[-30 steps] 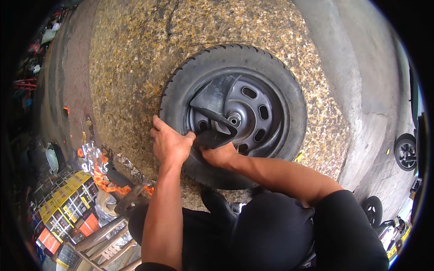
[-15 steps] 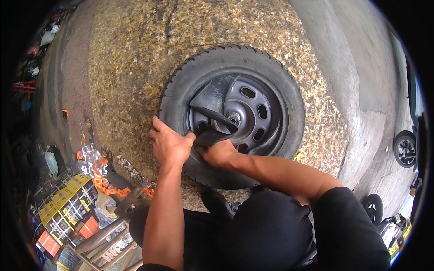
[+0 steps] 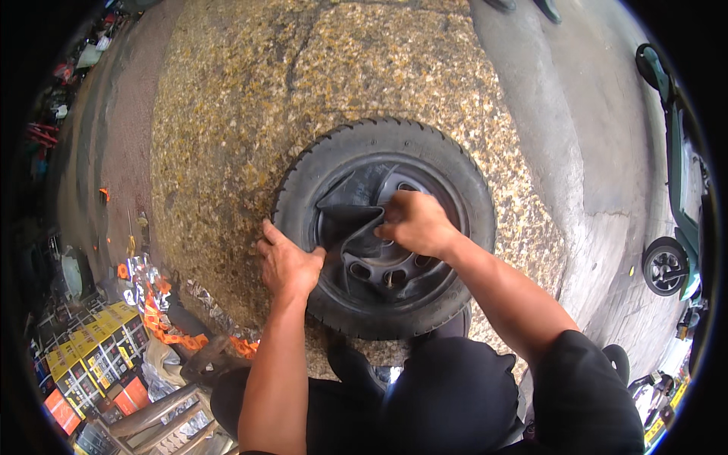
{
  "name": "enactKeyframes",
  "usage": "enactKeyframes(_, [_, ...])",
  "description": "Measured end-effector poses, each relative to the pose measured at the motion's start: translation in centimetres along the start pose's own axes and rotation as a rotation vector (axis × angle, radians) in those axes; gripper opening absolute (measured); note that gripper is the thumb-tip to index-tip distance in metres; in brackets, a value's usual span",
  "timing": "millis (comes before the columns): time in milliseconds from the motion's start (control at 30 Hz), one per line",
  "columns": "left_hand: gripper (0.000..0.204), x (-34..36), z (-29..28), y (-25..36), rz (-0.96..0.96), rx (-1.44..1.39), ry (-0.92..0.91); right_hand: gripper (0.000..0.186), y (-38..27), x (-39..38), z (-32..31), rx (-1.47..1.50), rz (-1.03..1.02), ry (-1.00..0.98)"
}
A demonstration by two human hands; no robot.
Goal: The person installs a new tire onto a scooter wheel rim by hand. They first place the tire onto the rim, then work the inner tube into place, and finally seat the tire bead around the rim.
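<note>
A wheel lies flat on the stone-patterned slab, its black tire (image 3: pixel 383 140) around a dark metal rim (image 3: pixel 425 287). Across the left part of the rim runs a limp, folded black inner tube (image 3: pixel 349 218). My right hand (image 3: pixel 417 224) is closed on the tube's fold near the hub, which it partly covers. At the tire's left side, my left hand (image 3: pixel 290 263) grips the tire, thumb on the sidewall and fingers over the tread. How far the tube sits under the tire's edge is hidden.
Yellow-and-black boxes (image 3: pixel 98 341), orange wrappers (image 3: pixel 163 322) and a slatted wooden frame (image 3: pixel 163 417) lie at lower left. A green scooter (image 3: pixel 680 193) with a spoked wheel (image 3: pixel 666 267) stands at right. Dark shoes (image 3: pixel 547 9) show at the top edge.
My right hand has moved up and right from the tire's lower left to the hub, drawing the tube's fold with it. The left hand keeps its place on the tire.
</note>
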State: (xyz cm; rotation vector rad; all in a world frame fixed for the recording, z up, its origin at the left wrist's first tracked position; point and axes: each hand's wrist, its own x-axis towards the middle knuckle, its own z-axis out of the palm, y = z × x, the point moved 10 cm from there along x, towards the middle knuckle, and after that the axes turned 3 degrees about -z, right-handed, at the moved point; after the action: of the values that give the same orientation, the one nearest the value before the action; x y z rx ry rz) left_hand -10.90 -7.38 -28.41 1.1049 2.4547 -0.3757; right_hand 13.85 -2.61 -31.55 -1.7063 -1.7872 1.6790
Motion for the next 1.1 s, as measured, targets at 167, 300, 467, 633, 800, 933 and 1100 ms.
enactKeyframes(167, [0.114, -0.1, 0.1, -0.1, 0.002, -0.001, 0.008, 0.065, -1.3, 4.2, 2.8, 0.418, 0.119, -0.348])
enactKeyframes(300, [0.114, 0.0, 0.3, -0.1, 0.008, 0.005, 0.017, 0.076, -2.1, 6.0, 4.3, 0.379, 0.101, -0.425])
enactKeyframes(467, [0.113, 0.0, -0.2, 0.1, 0.043, -0.021, 0.023, 0.039, -5.9, 6.2, 5.9, -0.271, -0.167, -0.233])
enactKeyframes(633, [0.111, 0.2, 0.0, 0.1, 0.050, -0.078, 0.018, 0.029, -0.3, -1.6, -1.3, 0.520, 0.156, 0.334])
enactKeyframes(800, [0.116, 0.0, -0.2, 0.0, 0.040, 0.013, 0.021, 0.036, -0.9, -1.0, 1.0, 0.910, 0.080, 0.430])
enactKeyframes(933, [0.118, 0.1, 0.2, -0.1, 0.014, -0.024, -0.041, 0.042, -0.5, -4.1, -0.1, 0.497, -0.138, 0.398])
enactKeyframes(1100, [0.116, 0.2, 0.3, -0.3, 0.009, -0.016, -0.030, 0.053, 2.6, -7.1, 6.6, 0.786, 0.018, 0.018])
